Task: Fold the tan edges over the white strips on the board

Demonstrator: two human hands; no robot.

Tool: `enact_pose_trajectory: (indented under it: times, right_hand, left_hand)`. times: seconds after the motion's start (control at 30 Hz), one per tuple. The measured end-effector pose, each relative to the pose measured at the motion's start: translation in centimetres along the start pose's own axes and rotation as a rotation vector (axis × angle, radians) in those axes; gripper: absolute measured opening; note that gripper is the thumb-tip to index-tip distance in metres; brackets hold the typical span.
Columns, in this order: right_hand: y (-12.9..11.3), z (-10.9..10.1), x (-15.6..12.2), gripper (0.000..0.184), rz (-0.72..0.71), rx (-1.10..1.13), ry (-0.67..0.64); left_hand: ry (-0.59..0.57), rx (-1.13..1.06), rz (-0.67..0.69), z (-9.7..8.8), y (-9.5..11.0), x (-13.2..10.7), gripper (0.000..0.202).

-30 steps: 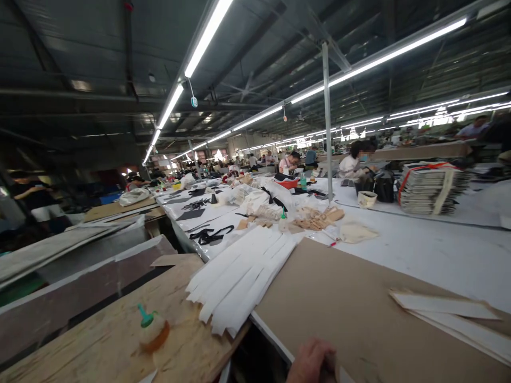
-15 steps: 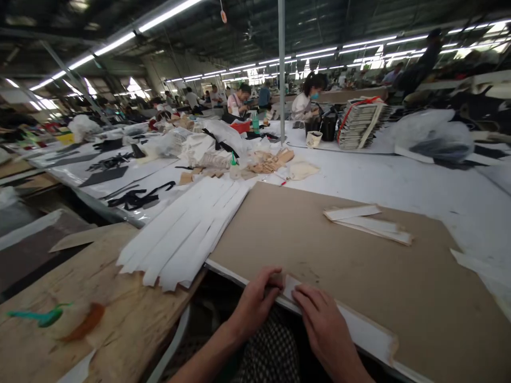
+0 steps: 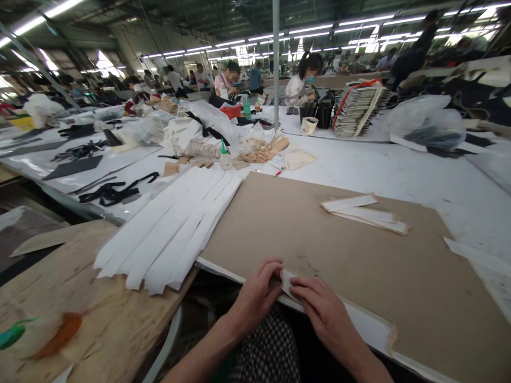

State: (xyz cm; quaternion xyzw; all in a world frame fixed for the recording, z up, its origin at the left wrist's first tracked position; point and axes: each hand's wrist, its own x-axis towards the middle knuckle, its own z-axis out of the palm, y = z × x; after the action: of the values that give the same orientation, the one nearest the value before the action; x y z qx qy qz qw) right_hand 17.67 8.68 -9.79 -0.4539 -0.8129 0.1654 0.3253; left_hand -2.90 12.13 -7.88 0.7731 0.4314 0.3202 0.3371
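A white strip (image 3: 369,325) with tan edges lies along the near edge of a brown board (image 3: 271,223). At its left end my left hand (image 3: 259,287) is closed, fingers curled and thumb pinching the end. My right hand (image 3: 325,308) grips the strip a little further right, its fingers bent over the top; its thumb is hidden. Between the two hands a short piece of the strip shows, slightly tilted. Further back on the board rest a few similar tan-edged strips (image 3: 365,213).
To the left, a fan of long white strips (image 3: 167,229) overhangs the table edge. A glue bottle with a green tip (image 3: 225,157) stands behind it, near tan scraps (image 3: 265,149). A wooden board (image 3: 99,303) is at lower left. Co-workers sit beyond a metal post (image 3: 275,64).
The view has turned slightly right, so the surroundings sit further left. Both hands stay on the strip, with small finger shifts at its left end.
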Motion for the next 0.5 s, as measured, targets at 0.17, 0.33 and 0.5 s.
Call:
enact_pose_trajectory:
  times: [0.17, 0.33, 0.5]
  right_hand:
    - [-0.04, 0.19, -0.09, 0.04, -0.057, -0.109, -0.048]
    - [-0.22, -0.04, -0.04, 0.047, -0.106, -0.201, -0.084]
    - [-0.2, -0.42, 0.15, 0.05, -0.124, -0.213, -0.146]
  left_hand:
    - [0.147, 0.193, -0.017, 0.64, -0.25, -0.98, 0.012]
    - [0.107, 0.288, 0.039, 0.3, -0.01, -1.01, 0.008]
    - [0.043, 0.264, 0.103, -0.3, -0.22, -1.06, 0.013]
